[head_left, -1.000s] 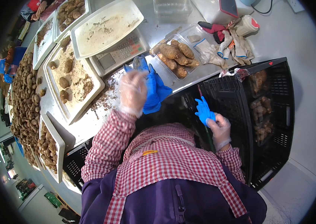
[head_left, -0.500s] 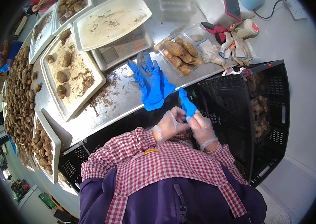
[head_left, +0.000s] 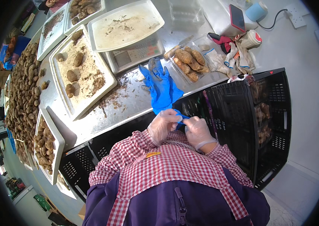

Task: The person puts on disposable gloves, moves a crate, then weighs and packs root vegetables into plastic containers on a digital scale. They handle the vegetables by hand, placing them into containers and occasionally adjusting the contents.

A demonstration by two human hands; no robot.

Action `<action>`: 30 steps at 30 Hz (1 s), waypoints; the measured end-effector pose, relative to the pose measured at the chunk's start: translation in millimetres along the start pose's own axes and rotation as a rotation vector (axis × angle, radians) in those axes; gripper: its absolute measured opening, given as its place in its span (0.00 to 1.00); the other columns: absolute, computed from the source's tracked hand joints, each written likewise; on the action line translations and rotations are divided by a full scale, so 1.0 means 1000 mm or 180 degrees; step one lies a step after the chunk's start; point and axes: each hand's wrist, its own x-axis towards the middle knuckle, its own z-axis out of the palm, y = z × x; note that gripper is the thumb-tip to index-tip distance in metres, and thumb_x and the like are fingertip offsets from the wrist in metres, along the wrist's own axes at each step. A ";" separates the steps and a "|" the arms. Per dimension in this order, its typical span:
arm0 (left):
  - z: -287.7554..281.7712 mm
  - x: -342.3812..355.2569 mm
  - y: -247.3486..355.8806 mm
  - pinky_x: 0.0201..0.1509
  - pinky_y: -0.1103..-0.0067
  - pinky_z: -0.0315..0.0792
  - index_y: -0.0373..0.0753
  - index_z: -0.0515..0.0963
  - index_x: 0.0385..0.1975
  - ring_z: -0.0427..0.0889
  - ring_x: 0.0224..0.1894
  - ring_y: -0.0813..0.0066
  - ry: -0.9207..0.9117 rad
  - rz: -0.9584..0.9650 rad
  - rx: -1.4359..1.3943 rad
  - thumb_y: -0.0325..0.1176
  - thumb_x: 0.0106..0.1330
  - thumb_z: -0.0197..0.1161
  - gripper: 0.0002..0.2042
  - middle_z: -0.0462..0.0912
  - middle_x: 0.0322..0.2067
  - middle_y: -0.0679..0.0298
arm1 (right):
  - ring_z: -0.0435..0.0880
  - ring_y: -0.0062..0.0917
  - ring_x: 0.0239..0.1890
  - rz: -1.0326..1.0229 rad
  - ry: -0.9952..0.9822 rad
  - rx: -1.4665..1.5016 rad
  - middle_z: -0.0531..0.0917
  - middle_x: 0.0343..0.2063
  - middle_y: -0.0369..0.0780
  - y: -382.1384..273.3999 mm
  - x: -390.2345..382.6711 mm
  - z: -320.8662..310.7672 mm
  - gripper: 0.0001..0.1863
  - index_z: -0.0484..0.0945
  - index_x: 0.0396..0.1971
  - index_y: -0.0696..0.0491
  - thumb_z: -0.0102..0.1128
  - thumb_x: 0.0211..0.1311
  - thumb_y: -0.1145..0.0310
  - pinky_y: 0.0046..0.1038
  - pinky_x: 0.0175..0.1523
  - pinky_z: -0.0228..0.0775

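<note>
Both my hands wear thin clear plastic gloves and meet close to my chest. My left hand (head_left: 163, 126) and my right hand (head_left: 197, 132) pinch a small crumpled blue glove (head_left: 181, 116) between them. Two more blue gloves (head_left: 161, 87) lie flat on the steel table (head_left: 129, 100) just beyond my hands, hanging slightly over its near edge. A clear tray of brown tubers (head_left: 189, 62) sits behind them to the right.
A scale with a white pan (head_left: 123, 26) stands at the back. White trays with tubers and soil (head_left: 78, 73) lie to the left, beside a long heap of tubers (head_left: 22, 86). A black crate (head_left: 257, 113) is at my right. Rags and a tape roll (head_left: 238, 49) sit far right.
My left hand left the blue gloves on the table and came back to my chest. Both hands joined on the small blue glove, which went from held up to crumpled between them.
</note>
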 end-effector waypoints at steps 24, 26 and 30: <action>0.036 0.013 0.013 0.28 0.65 0.69 0.34 0.70 0.18 0.76 0.24 0.49 0.0951 0.2542 0.3505 0.29 0.47 0.61 0.07 0.74 0.18 0.47 | 0.80 0.44 0.31 -0.0364 -0.0462 0.0329 0.81 0.24 0.49 -0.009 0.014 -0.013 0.06 0.78 0.20 0.60 0.56 0.46 0.74 0.35 0.40 0.70; 0.048 -0.003 0.015 0.30 0.64 0.70 0.35 0.73 0.22 0.77 0.27 0.47 0.0888 0.2600 0.3705 0.34 0.51 0.63 0.09 0.75 0.21 0.47 | 0.80 0.47 0.32 0.0678 -0.0547 0.1177 0.81 0.27 0.51 -0.001 0.013 -0.021 0.06 0.79 0.25 0.60 0.54 0.50 0.75 0.35 0.38 0.71; 0.075 -0.022 0.005 0.24 0.66 0.66 0.37 0.71 0.18 0.74 0.21 0.51 0.0679 0.3051 0.3368 0.32 0.55 0.65 0.10 0.74 0.17 0.51 | 0.83 0.34 0.31 0.2388 -0.0802 0.2195 0.84 0.28 0.45 0.005 0.009 -0.051 0.09 0.79 0.32 0.62 0.51 0.56 0.75 0.32 0.34 0.71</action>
